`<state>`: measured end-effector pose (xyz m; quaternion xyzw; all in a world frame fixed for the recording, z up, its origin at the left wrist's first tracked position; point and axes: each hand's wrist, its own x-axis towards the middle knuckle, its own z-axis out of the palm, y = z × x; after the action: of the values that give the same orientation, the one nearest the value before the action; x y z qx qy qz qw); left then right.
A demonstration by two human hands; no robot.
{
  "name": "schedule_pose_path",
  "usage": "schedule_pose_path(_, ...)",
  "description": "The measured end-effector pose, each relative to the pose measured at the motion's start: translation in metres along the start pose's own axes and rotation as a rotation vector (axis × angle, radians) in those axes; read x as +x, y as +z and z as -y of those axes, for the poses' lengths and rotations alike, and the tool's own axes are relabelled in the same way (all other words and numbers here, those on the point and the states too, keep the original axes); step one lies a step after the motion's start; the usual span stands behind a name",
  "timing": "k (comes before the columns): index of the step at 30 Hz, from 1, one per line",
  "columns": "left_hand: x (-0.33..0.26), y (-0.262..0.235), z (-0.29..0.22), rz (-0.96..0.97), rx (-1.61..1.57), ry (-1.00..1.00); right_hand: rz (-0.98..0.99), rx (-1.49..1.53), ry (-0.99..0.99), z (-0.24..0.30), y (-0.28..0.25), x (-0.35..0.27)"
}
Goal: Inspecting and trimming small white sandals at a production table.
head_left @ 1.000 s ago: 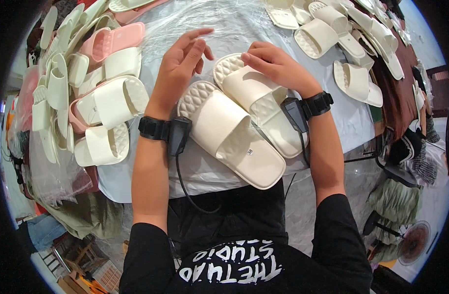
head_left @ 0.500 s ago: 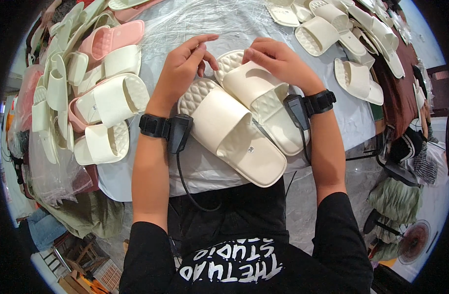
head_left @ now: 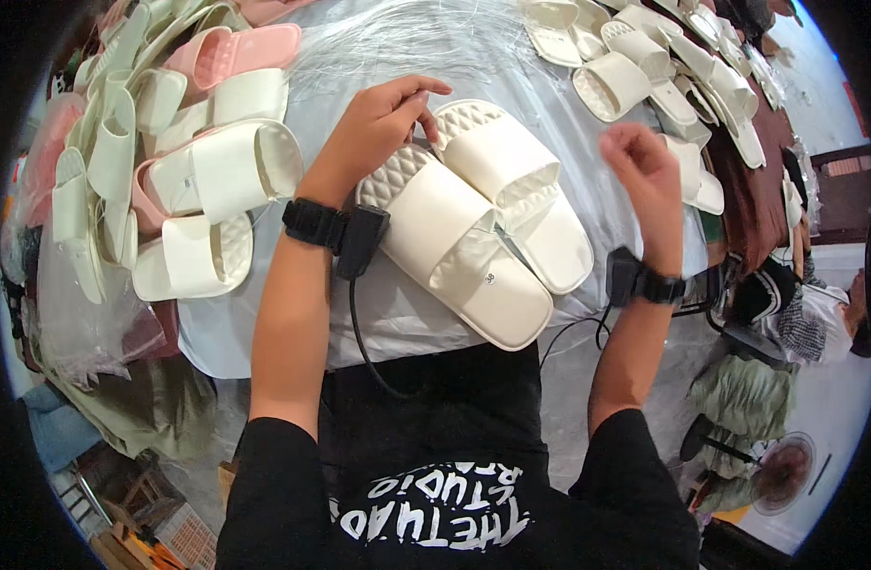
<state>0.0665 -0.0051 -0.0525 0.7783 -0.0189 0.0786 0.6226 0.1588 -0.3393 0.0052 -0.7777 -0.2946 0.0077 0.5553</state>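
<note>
The near slipper [head_left: 492, 299] and the far slipper [head_left: 507, 157], both cream, are lying side by side on the pale-covered worktop [head_left: 274, 328], straight in front of the person. The left hand [head_left: 383, 128] is hovering at their quilted ends, its forefinger reaching out and its other fingers bending inward; whether it is touching a slipper or pinching anything, the view is not showing. The right hand [head_left: 644, 161] is hanging clear of the pair on the right, its fingers bunching together; blur is hiding whether anything thin is between them.

A thin strand [head_left: 500, 228] is showing between the straps. If it is joining the two, a sharp tug on it could be dragging them askew or marking the soft material. The near slipper's smooth end is reaching the worktop's front edge, so a careless push toward the person could be sending it over. The left wrist unit [head_left: 362, 242] is sitting right beside that slipper and could be nudging it, while the right cable [head_left: 573, 328] is looping near the smooth ends and could be snagging there. Loose clear strands [head_left: 388, 43] are spreading beyond the pair and could be tangling around the fingers.
</note>
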Motion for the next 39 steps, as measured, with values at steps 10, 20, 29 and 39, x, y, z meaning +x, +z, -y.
schedule_pose_path(10, -0.005, 0.004, -0.001, -0.045, 0.079, 0.051, 0.043, -0.306, 0.203, -0.008, 0.033, -0.038)
schedule_pose_path(20, -0.011, -0.010, -0.010, -0.014, 0.001, 0.038, 0.059, -0.340, 0.152, 0.015, 0.031, -0.055)
schedule_pose_path(29, -0.018, -0.025, -0.022, 0.218, -0.160, -0.031, 0.129, -0.253, 0.049, 0.054, 0.058, -0.083)
schedule_pose_path(39, -0.019, -0.028, -0.019, 0.269, -0.117, -0.045, 0.231, -0.268, -0.054, 0.065, 0.099, -0.099)
